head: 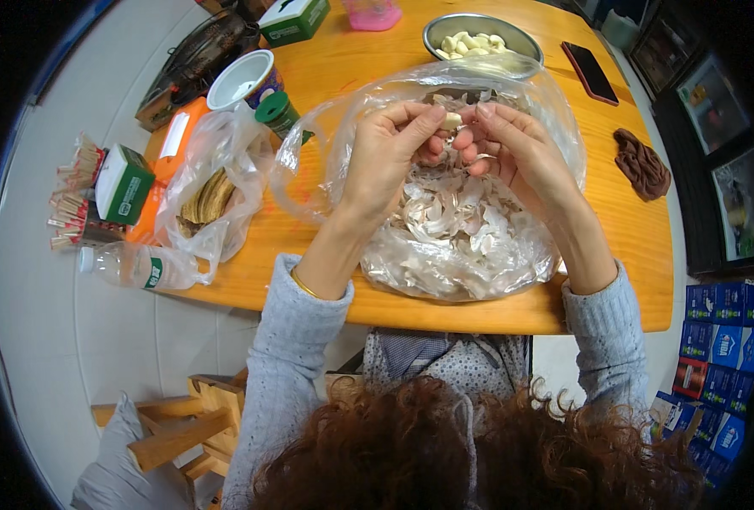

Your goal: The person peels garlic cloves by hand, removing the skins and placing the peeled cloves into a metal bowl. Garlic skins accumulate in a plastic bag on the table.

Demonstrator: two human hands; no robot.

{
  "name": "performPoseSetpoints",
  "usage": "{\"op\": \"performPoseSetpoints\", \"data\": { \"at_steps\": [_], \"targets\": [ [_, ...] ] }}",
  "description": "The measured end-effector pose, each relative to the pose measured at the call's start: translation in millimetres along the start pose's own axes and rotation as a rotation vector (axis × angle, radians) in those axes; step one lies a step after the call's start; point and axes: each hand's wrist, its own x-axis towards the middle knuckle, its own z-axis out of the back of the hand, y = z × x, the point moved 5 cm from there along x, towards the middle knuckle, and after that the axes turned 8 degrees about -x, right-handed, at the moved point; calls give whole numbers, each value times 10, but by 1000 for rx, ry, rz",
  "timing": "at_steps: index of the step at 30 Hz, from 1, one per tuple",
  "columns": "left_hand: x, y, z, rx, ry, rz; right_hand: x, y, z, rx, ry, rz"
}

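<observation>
Both hands are raised above a clear plastic bag [466,274] that lies wide open on the wooden table and holds a heap of papery garlic skins [463,210]. My left hand [393,146] pinches a pale garlic clove [452,121] between thumb and fingers. My right hand [520,146] is close beside the clove, its thumb and forefinger pinched together; whether a bit of skin is between them is too small to tell. Beyond the bag stands a steel bowl [539,54] with many peeled garlic cloves [469,44] in it.
Right of the bag lie a phone [590,73] and a brown cloth [642,164]. To the left are a green-lidded container [278,113], a white tub [242,80], a plastic bag with dried brown food [208,197], a plastic bottle [141,264] and a green-and-white box [125,185]. The near table edge [466,322] curves below my forearms.
</observation>
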Motion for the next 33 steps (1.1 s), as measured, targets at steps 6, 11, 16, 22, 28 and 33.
{"op": "performPoseSetpoints", "data": {
  "at_steps": [6, 11, 16, 22, 28, 33],
  "targets": [
    [-21, -18, -7, 149, -11, -46, -24, 116, -15, -460, -148, 248],
    [-11, -234, -25, 667, -134, -354, 193, 838, 348, -964, -379, 668],
    [-49, -59, 56, 1467, -24, -326, 117, 732, 175, -957, -365, 568],
    [-14, 153, 2, 1384, 127, -285, 37, 111, -15, -1218, -129, 454],
    [-37, 56, -86, 1139, 168, -442, -18, 156, -94, -1517, -118, 553],
    [-65, 129, -191, 714, 253, -59, -35, 200, -109, -1553, -137, 562]
  ]
}}
